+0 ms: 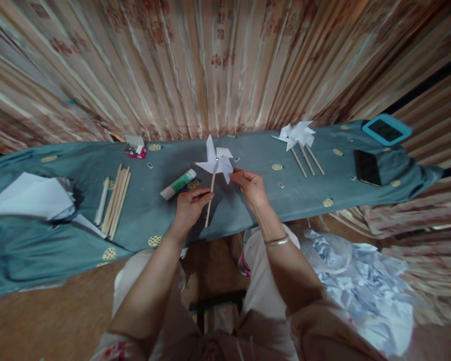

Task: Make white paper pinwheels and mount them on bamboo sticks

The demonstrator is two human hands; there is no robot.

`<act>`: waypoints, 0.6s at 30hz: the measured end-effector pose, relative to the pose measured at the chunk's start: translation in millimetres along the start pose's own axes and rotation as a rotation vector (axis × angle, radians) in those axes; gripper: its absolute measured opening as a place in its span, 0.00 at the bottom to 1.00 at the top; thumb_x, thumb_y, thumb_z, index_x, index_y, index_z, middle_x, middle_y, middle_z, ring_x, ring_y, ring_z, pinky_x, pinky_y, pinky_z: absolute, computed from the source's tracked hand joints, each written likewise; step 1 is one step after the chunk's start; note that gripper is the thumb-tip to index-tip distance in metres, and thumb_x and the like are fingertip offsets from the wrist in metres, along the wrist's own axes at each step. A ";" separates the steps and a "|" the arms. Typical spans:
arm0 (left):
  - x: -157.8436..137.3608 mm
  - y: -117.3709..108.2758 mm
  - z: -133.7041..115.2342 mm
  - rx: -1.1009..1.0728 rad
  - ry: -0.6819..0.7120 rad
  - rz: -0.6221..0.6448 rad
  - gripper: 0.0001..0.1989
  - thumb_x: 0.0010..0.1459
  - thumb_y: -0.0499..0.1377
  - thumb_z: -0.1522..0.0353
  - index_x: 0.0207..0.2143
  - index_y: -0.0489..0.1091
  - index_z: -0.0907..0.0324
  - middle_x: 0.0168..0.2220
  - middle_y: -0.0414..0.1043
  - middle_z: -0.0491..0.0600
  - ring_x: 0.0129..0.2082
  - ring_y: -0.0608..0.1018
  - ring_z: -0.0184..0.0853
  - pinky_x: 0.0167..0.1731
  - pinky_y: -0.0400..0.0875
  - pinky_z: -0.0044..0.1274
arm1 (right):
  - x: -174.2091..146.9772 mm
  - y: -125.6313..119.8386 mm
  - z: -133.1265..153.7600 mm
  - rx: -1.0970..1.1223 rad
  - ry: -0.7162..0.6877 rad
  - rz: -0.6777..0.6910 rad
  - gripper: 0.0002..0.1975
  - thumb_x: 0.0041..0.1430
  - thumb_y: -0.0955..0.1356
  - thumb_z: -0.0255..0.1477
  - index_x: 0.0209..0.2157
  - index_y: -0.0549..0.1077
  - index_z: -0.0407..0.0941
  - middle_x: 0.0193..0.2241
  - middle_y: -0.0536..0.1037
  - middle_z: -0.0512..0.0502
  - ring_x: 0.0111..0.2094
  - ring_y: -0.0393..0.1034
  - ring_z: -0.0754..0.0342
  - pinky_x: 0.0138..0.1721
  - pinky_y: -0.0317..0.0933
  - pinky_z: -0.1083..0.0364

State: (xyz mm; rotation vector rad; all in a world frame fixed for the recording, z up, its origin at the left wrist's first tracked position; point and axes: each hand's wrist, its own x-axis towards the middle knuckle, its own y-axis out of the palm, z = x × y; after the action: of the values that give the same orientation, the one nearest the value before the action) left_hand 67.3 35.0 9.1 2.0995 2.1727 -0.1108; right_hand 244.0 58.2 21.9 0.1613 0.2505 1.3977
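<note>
While both forearms (150, 288) slant inward | left grip (188, 204) pinches pinwheel stick (208, 214) | right grip (250, 184) pinches paper blade (225, 169)

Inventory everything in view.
Held pinwheel: one, white, centre
Other pinwheels: three, white, right
Tube: one, green and white, centre
Wooden sticks: several, tan, left
Rod: one, whitish, beside sticks
Paper: one pile, white, left end
Box: one, red, back left
Phone: one, dark, right
Screen: one, blue frame, far right
Crumpled paper: many, white, lower right
Cloth: one, teal, across centre
Curtains: uncounted, beige, back
Bracelet: one, silver, right wrist
Trousers: one pair, pale, below
Left hand: one, bare, gripping pinwheel
Right hand: one, bare, at pinwheel's edge
</note>
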 end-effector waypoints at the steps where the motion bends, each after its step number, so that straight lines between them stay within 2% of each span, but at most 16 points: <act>1: 0.2 0.1 0.0 -0.004 0.000 -0.004 0.21 0.33 0.75 0.55 0.29 0.82 0.57 0.30 0.82 0.49 0.31 0.81 0.39 0.38 0.77 0.30 | -0.6 0.8 -0.4 -0.004 -0.004 0.005 0.14 0.35 0.80 0.40 0.16 0.77 0.48 0.31 0.81 0.49 0.36 0.73 0.54 0.43 0.64 0.54; 6: 0.7 0.5 0.6 -0.004 0.011 -0.020 0.20 0.32 0.76 0.56 0.28 0.82 0.57 0.29 0.82 0.49 0.30 0.81 0.38 0.36 0.76 0.29 | -2.2 5.1 -2.8 -0.023 -0.027 0.015 0.14 0.35 0.80 0.42 0.15 0.77 0.49 0.27 0.79 0.49 0.39 0.73 0.51 0.47 0.63 0.52; 18: 0.1 0.5 1.2 -0.014 0.020 -0.010 0.17 0.36 0.74 0.59 0.29 0.83 0.57 0.30 0.82 0.49 0.30 0.80 0.37 0.37 0.76 0.28 | -3.7 13.0 -7.4 -0.005 -0.010 0.028 0.14 0.35 0.80 0.39 0.15 0.76 0.48 0.26 0.79 0.50 0.37 0.73 0.52 0.43 0.65 0.53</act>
State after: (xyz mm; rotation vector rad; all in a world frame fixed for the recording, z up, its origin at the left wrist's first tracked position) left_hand 67.9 35.0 7.9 2.0907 2.1890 -0.0756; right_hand 229.1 56.5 18.5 0.1686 0.2370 1.4253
